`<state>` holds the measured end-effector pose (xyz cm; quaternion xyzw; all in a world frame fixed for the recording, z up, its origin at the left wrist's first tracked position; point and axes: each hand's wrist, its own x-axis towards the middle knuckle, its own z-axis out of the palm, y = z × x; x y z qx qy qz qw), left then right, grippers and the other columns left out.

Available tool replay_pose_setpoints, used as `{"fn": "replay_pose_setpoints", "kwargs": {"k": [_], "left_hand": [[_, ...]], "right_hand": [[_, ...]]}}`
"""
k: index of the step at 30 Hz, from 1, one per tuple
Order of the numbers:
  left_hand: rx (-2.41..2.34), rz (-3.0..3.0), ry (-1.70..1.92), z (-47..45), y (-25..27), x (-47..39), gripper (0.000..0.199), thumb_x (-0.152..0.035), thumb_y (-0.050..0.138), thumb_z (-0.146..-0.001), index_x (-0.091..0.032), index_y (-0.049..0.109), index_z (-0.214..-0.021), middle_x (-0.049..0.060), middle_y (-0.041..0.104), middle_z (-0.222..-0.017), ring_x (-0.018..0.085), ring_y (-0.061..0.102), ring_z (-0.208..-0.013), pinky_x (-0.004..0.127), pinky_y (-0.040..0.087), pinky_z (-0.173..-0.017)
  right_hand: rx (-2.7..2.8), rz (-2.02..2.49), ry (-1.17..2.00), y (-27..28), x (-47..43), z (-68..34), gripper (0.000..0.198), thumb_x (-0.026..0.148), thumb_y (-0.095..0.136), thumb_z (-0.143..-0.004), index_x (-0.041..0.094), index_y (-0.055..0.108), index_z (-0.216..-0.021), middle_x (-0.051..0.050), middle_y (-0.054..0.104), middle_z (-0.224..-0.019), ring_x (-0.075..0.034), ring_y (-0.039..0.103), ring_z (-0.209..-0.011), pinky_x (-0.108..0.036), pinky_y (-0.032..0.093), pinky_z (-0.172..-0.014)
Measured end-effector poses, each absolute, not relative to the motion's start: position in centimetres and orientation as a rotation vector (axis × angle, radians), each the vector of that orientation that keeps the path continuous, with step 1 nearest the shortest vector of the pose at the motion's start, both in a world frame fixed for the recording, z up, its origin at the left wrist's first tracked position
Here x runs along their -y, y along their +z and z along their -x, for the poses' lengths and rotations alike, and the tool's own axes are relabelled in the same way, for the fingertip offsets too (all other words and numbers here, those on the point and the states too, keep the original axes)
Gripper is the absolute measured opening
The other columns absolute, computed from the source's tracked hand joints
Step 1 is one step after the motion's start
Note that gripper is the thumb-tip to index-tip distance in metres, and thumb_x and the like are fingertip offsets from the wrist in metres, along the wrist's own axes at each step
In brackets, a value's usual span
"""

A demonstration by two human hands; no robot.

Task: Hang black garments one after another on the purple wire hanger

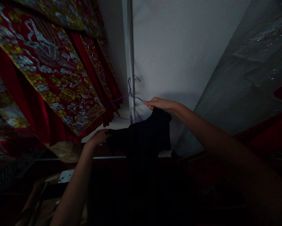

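Observation:
A purple wire hanger (130, 93) is held up in front of the pale wall, its hook near a vertical pole. My right hand (156, 103) pinches the hanger's right shoulder where a black garment (146, 135) covers that end. The garment's other side hangs off the hanger, lower and to the left. My left hand (100, 137) is closed on the left upper edge of the garment. Its lower part fades into the dark, so its full shape cannot be made out.
Red costumes with gold and silver embroidery (61, 72) hang close on the left. A pale vertical pole (128, 37) stands against the wall. On the right hangs clear plastic sheeting (225, 72) with red cloth near it. A wooden chair-like frame (40, 194) is at lower left.

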<state>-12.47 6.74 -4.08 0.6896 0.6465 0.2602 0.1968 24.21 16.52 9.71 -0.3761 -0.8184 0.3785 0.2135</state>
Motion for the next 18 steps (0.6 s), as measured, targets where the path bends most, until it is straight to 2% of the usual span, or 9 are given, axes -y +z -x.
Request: {"fn": "replay_pose_setpoints", "kwargs": {"k": [4,10,15,18], "left_hand": [[-1.855,-1.989,0.965,12.9,-1.5,-10.3,0.024,-0.039,0.056,-0.074,-0.019,0.066,-0.085,0.011,0.072,-0.092,0.029,0.064,-0.093,0.039,0.048,-0.088],[-1.898,-1.982,1.112,13.0,-1.0,-11.6,0.021,-0.033,0.056,-0.072,-0.018,0.06,-0.086,0.011,0.07,-0.092,0.028,0.063,-0.092,0.042,0.047,-0.09],[-1.464,-2.028,1.245,12.1,0.0,-10.3,0.018,-0.03,0.054,-0.075,-0.019,0.053,-0.089,0.012,0.069,-0.115,0.025,0.062,-0.11,0.038,0.045,-0.099],[-1.261,-1.988,1.351,11.7,1.3,-9.5,0.024,-0.027,0.056,-0.078,-0.019,0.052,-0.099,0.011,0.069,-0.114,0.023,0.062,-0.11,0.037,0.045,-0.099]], "right_hand": [[2.296,1.075,1.056,11.1,-16.8,-24.7,0.062,0.073,0.064,-0.078,0.021,0.046,-0.049,0.004,0.036,-0.048,-0.009,0.029,-0.048,-0.03,0.032,-0.055],[2.367,1.071,1.143,12.3,-17.2,-25.1,0.058,0.067,0.065,-0.082,0.021,0.049,-0.05,0.001,0.043,-0.051,-0.012,0.036,-0.052,-0.033,0.036,-0.063],[2.291,1.207,1.215,12.9,-17.6,-25.3,0.058,0.07,0.07,-0.076,0.021,0.051,-0.051,0.0,0.047,-0.051,-0.012,0.039,-0.05,-0.032,0.037,-0.059],[2.271,1.194,1.157,12.2,-18.1,-26.3,0.054,0.072,0.071,-0.074,0.02,0.065,-0.06,-0.003,0.056,-0.054,-0.014,0.047,-0.05,-0.031,0.04,-0.057]]}}
